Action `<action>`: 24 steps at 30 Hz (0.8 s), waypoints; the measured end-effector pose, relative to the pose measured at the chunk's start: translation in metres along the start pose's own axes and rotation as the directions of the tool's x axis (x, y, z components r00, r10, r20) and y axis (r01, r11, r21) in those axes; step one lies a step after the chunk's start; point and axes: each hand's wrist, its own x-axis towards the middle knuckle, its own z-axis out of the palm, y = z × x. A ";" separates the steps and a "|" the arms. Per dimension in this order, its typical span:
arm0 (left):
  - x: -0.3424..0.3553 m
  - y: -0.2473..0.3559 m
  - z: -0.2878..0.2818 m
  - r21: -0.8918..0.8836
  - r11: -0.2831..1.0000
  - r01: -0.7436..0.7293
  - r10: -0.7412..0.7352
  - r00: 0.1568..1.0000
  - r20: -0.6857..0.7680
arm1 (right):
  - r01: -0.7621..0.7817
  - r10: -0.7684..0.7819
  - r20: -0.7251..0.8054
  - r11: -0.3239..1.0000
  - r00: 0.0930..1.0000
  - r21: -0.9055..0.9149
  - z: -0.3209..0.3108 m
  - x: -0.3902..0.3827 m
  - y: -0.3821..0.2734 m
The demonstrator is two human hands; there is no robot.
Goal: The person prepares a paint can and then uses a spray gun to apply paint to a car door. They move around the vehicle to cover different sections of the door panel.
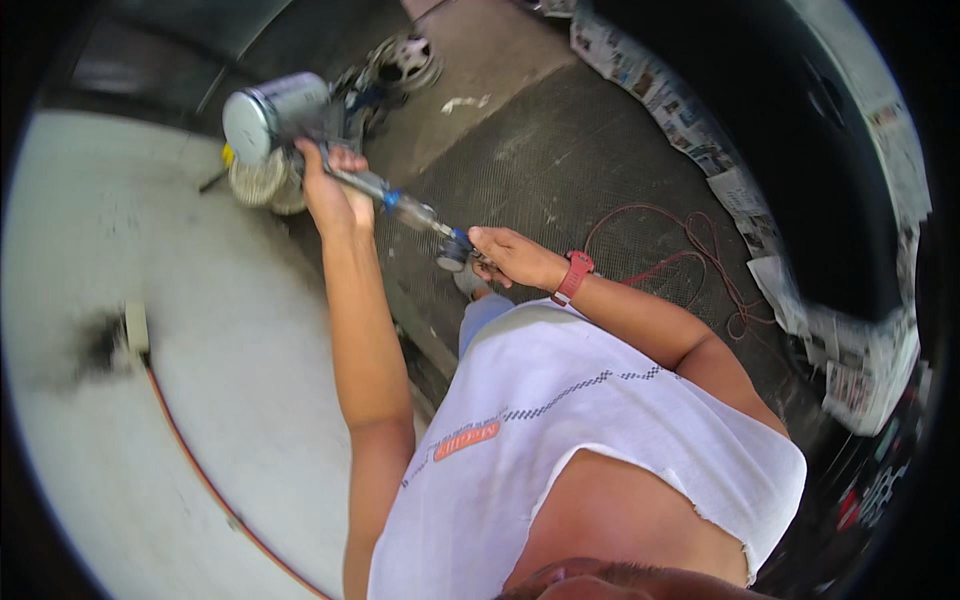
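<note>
My left hand [330, 185] is closed on a spray gun with a silver cylindrical cup [275, 118], held high at upper left. A silver inline fitting with a clear, blue-ringed section [410, 208] runs from the gun down to my right hand [510, 255]. My right hand, with a red watch on the wrist, has its fingers curled on the blue coupling [460, 238] at the lower end, beside a small round regulator or gauge [450, 258]. My fingertips there are partly hidden.
A dark curved panel [820, 170] edged with newspaper [740, 210] fills the right. A red hose [710, 250] lies looped on the dark floor. A wheel rim [410, 60] and round whitish items [255, 185] lie beyond. A pale wall [80, 220] with a box [137, 325] and orange cable stands left.
</note>
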 end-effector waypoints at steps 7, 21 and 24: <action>0.052 -0.035 -0.030 0.239 0.963 0.125 -0.113 0.992 -0.063 | 0.206 -0.443 -0.279 0.774 0.852 -0.599 0.014 0.088 -0.069; 0.122 -0.068 0.000 0.234 0.771 0.593 -0.618 0.606 0.501 | 0.200 -0.552 -0.471 0.768 0.687 -0.608 -0.054 0.191 -0.101; 0.151 -0.052 -0.015 0.481 0.717 0.504 -0.691 0.605 0.395 | 0.184 -0.539 -0.496 0.782 0.681 -0.596 -0.085 0.204 -0.098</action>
